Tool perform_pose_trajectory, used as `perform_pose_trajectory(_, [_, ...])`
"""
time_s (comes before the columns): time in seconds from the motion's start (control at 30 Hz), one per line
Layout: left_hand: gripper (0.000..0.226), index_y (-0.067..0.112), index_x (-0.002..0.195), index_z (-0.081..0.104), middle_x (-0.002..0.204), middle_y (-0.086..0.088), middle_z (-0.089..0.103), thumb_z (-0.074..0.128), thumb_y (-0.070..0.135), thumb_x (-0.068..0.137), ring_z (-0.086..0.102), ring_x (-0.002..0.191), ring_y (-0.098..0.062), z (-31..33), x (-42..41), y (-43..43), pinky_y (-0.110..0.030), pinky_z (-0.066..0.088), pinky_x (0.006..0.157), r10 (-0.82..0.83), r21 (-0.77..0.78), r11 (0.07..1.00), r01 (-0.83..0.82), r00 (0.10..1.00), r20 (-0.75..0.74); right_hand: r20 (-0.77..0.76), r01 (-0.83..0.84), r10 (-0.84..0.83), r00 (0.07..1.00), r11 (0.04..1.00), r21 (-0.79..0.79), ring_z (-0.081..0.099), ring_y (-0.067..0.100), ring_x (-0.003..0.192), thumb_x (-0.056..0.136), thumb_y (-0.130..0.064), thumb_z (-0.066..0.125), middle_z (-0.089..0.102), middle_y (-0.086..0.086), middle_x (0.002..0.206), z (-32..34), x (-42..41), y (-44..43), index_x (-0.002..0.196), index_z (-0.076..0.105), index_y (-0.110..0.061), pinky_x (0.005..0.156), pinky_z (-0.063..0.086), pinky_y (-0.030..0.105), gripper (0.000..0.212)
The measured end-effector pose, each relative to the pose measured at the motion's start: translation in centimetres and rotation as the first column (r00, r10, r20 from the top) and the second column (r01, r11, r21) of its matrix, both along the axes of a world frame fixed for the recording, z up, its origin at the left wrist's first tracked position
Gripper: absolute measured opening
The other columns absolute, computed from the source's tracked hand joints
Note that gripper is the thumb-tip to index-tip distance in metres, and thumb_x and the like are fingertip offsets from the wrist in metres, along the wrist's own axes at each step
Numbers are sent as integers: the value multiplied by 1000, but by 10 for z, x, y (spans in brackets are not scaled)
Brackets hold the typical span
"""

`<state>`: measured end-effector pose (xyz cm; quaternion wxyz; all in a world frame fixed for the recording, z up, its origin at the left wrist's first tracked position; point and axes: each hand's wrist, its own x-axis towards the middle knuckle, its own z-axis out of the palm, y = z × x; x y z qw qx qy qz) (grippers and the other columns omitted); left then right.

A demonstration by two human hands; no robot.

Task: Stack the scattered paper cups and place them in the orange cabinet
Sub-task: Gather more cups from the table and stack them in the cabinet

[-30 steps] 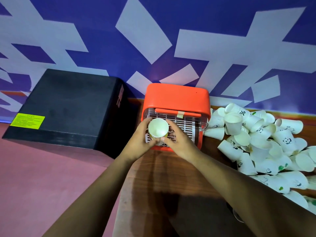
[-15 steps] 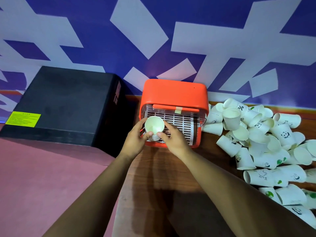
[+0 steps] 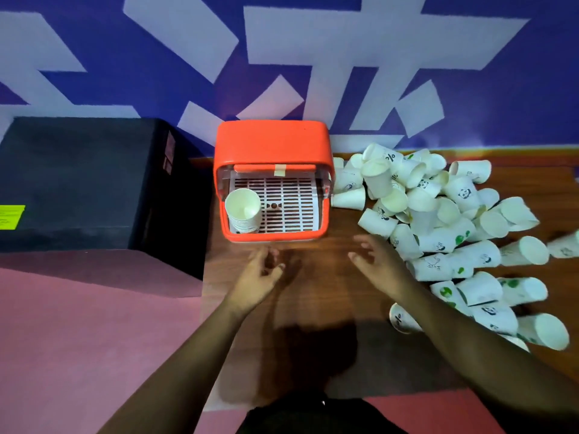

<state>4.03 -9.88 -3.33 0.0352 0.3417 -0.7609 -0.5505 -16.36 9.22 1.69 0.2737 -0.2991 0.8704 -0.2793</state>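
Paper cup stack (image 3: 242, 210): we are finding it standing inside the orange cabinet (image 3: 272, 142), front-left on the slatted tray (image 3: 289, 202). Loose cups (image 3: 463, 192) are lying heaped on the table (image 3: 316, 286) just right. Left hand (image 3: 260, 278) and right hand (image 3: 380, 263) are hovering spread, holding nothing. We are judging regathering due: nearest cup, mouth-aligned. Writing: "%" and pandas; yellow label (image 3: 11, 216) unreadable.

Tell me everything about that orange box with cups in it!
The orange cabinet looks like smooth plastic with rounded corners. It stands on the wooden table, front open. Inside is a white slotted tray, with a stack of paper cups upright in its left corner. A tape strip sits on the upper front bar.
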Motion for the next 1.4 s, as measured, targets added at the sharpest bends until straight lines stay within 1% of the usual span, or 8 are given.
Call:
perform_pose_trajectory(0.37, [28,15,117,59,104,1,62,69,19,92,60,94,-17,-18,-96,155,-22,42,80,-373,171,923,346,912,169,-4,282,-285,959,947,152,52,28,124,87,-16,67,57,15,129,-27,2,164,130,56,-2,98,32,22,46])
perform_pose_trajectory(0.5, [40,17,131,56,121,4,62,69,16,94,61,106,-14,-34,-120,201,-17,46,89,-417,358,868,344,896,151,85,332,-346,934,933,141,54,27,107,81,-46,48,58,21,119,-46,14,183,128,56,-1,85,31,22,66])
perform_pose_trajectory(0.7, [39,18,126,64,115,-6,71,44,45,105,69,102,-24,-39,-138,233,-31,56,77,-120,576,815,-69,951,284,296,493,-478,827,869,27,55,12,104,97,-25,55,62,-1,110,-49,18,181,122,63,-9,75,33,6,30])
perform_pose_trajectory(0.83, [46,15,109,70,107,-13,75,57,57,95,73,95,-29,-32,-142,231,-42,60,78,84,650,721,-240,962,261,368,496,-438,820,865,-76,58,7,104,97,-24,58,62,0,116,-40,10,181,119,66,-10,78,36,-2,27])
perform_pose_trajectory(0.93, [40,11,100,56,104,-17,67,77,40,83,68,85,-27,-19,-150,226,-39,56,71,173,719,642,-267,964,203,386,412,-309,869,884,-219,60,-2,103,94,-16,62,61,0,119,-21,-2,188,112,67,-11,84,44,9,19])
perform_pose_trajectory(1.07, [20,9,104,52,111,-20,67,67,15,92,73,88,-25,11,-168,219,-38,61,66,276,814,517,-264,952,133,236,268,-206,950,925,-270,59,-4,105,93,-19,64,63,0,113,0,-36,209,112,64,-12,87,43,8,20])
perform_pose_trajectory(1.23, [44,9,128,50,125,-19,63,65,17,87,68,104,-27,36,-177,210,-40,61,79,362,865,465,-188,932,7,-182,128,-89,979,968,217,50,30,118,88,-39,61,50,15,128,-24,-92,227,131,47,-7,94,43,38,56])
perform_pose_trajectory(1.4, [37,8,129,50,124,-20,62,60,14,94,66,105,-26,38,-176,211,-35,60,75,411,867,464,-183,911,-28,-306,63,115,945,855,515,51,36,117,88,-43,58,46,20,132,-59,-90,224,135,42,-5,93,46,41,63])
